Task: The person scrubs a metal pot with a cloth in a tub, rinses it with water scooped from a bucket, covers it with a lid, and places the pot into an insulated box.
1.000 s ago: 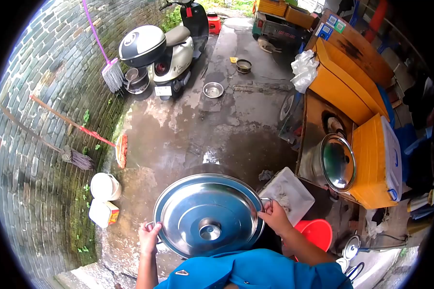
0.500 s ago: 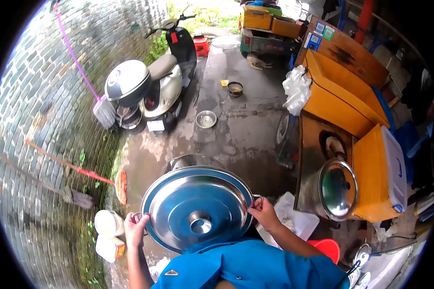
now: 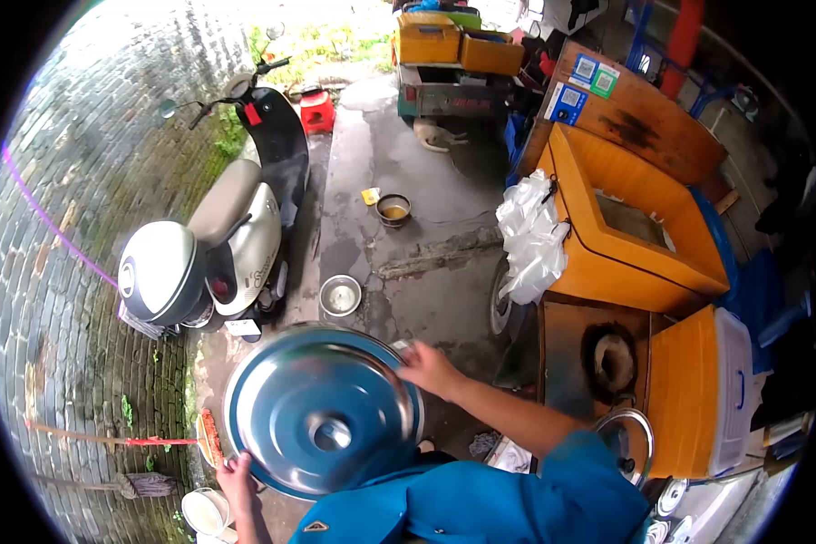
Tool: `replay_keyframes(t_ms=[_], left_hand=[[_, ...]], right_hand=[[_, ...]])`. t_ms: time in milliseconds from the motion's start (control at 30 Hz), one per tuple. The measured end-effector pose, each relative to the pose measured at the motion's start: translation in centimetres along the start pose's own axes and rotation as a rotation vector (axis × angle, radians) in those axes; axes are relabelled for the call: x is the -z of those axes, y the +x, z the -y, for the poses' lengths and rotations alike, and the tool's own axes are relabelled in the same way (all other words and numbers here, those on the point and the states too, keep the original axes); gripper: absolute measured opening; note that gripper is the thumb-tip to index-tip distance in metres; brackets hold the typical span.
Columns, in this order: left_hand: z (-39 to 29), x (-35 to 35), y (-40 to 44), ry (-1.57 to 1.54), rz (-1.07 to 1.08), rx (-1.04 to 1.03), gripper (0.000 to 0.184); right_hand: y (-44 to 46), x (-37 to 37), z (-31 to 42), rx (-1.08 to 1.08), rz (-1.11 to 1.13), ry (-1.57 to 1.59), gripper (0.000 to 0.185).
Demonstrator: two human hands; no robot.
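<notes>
A large stainless steel pot with a shiny round lid (image 3: 286,408) is in front of my body, tilted so that the lid faces me. The lid hides most of the pot. My left hand (image 3: 238,482) is closed at the lower left edge, where a side handle partly shows. On the upper right edge, my right hand (image 3: 429,370) is closed with its fingers curled at the rim; the exact grip is partly hidden. The lid's round knob (image 3: 329,433) has no hand on it.
A scooter (image 3: 236,245) stands left by the brick wall. Two metal bowls, one nearer (image 3: 340,296) and one farther (image 3: 393,210), sit on the floor. At right are an orange box (image 3: 607,236), a stove opening (image 3: 614,358) and a lidded pot (image 3: 630,444). An animal (image 3: 437,136) lies beneath a cart.
The view has shifted forward and right. The big pot has turned, with its right side swung away from me; my right hand has moved forward with it and my left hand sits lower.
</notes>
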State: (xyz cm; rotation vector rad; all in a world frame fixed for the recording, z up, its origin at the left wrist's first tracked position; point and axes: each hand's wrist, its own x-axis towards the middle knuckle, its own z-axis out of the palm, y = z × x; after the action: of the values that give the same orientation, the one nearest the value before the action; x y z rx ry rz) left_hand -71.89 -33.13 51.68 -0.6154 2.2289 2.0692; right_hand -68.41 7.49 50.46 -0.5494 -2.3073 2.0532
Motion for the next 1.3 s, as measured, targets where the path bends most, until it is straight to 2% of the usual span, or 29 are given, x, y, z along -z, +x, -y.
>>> replay_keyframes(t_ms=[67,100,167,200,267,333,367,400,500,533,600,633,700,767,800,867,900,967,1033,1067,1100,1133,1200,1233,1300], left_hand=[[-0.9,-2.1,4.6,-0.022,-0.033,-0.032,0.02],[-1.3,-2.8,7.2,-0.015,-0.045,-0.033,0.02],[-2.8,-5.0,12.7,-0.008,-0.039,-0.147,0.019],[-4.6,-7.6,14.3,0.007,-0.006,-0.282,0.019],[-8.8,-11.3,17.4,0.027,0.082,-0.348,0.021],[-13.7,-15.7,19.9,0.021,0.179,-0.508,0.026],[-14.6,-17.1,23.2,0.073,0.183,-0.649,0.027],[-16.9,-18.8,24.9,0.196,0.21,-0.67,0.027],[-23.1,-27.7,26.7,-0.046,0.335,-0.826,0.028],[-24.6,-30.3,27.9,-0.008,0.304,-0.906,0.028],[-27.2,-33.5,29.7,0.019,0.286,-1.026,0.028],[-28.4,-35.5,30.5,-0.018,0.294,-1.078,0.027],[-31.4,-37.1,31.6,0.053,0.226,-1.312,0.027],[-34.7,-40.4,29.9,0.093,0.013,-1.375,0.021],[-35.8,-39.7,31.3,-0.039,-0.017,-1.343,0.016],[-38.4,-43.6,28.8,0.189,-0.143,-1.585,0.015],[-39.6,-45.3,27.8,0.329,-0.216,-1.724,0.016],[-41.3,-47.6,27.4,0.395,-0.161,-1.813,0.017],[-41.0,-45.6,30.2,0.118,0.178,-1.555,0.024],[-40.8,-44.6,31.6,-0.038,0.304,-1.413,0.028],[-40.3,-43.9,32.6,-0.216,0.387,-1.24,0.027],[-39.8,-43.1,33.6,-0.416,0.446,-1.066,0.027],[-38.4,-45.6,34.8,0.026,0.013,-1.218,0.013],[-37.7,-46.8,35.3,0.23,-0.218,-1.241,0.015],[-37.2,-51.1,36.8,0.024,-0.095,-1.056,0.026]], right_hand=[[8.9,-1.0,-2.7,0.096,0.036,-0.034,0.026],[10.8,-0.4,-1.4,0.082,0.035,-0.021,0.026],[13.9,0.7,2.7,0.109,0.019,-0.233,0.026],[15.5,1.8,2.3,0.094,0.01,-0.239,0.026],[17.8,3.4,0.8,0.286,-0.081,0.034,0.028],[20.0,5.2,0.4,0.304,-0.159,0.078,0.028],[21.5,6.3,0.5,0.346,-0.243,0.109,0.029],[23.0,7.2,1.1,0.411,-0.325,0.073,0.029],[30.1,12.3,1.4,0.445,-0.37,0.161,0.03],[31.7,13.9,4.6,0.387,-0.417,0.256,0.028],[37.8,18.3,6.0,0.44,-0.285,0.417,0.029],[39.5,20.4,9.2,0.467,-0.216,0.467,0.026],[42.3,23.4,14.4,0.462,-0.153,0.544,0.024],[48.2,27.2,17.6,0.51,-0.12,0.359,0.021],[50.5,28.5,19.1,0.503,-0.113,0.366,0.021],[55.4,30.8,22.1,0.643,-0.101,0.071,0.012],[57.9,31.4,23.2,0.652,-0.089,0.079,0.012],[62.7,32.0,24.6,0.593,0.064,0.273,0.007],[66.5,31.6,25.2,0.577,0.06,0.375,0.005],[68.0,31.5,24.9,0.624,0.032,0.331,0.005],[69.9,31.3,23.7,0.854,-0.068,0.077,0.005],[69.1,31.5,24.5,0.843,-0.082,-0.032,0.009],[67.0,31.6,24.4,0.715,-0.045,-0.204,0.017],[66.5,32.1,24.0,0.613,0.0,-0.275,0.023],[66.6,33.5,22.2,0.575,0.056,-0.326,0.026]])
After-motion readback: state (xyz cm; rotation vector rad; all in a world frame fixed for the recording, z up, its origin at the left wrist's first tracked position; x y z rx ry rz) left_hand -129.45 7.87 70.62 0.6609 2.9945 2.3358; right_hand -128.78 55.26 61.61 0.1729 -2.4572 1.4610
